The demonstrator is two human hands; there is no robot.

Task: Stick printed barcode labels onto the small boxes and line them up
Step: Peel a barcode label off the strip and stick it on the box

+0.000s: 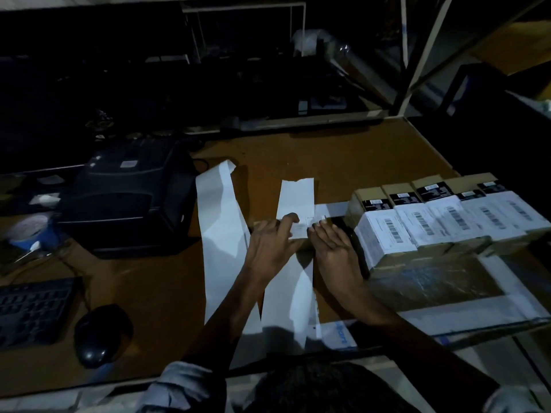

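My left hand (272,238) and my right hand (334,245) lie side by side on a small box, pressing a white label (301,231) onto its top with straight fingers. The box is mostly hidden under the hands. To the right, several small brown boxes (384,234) with white barcode labels stand in a row on a flat carton (432,281). Two long strips of white label backing paper (222,234) (296,198) lie on the brown table (343,156).
A black label printer (128,195) sits at the left, with a keyboard (32,311) and a mouse (101,335) nearer me. A blue tape roll (31,231) lies at the far left. Metal shelf posts (417,64) rise behind the table.
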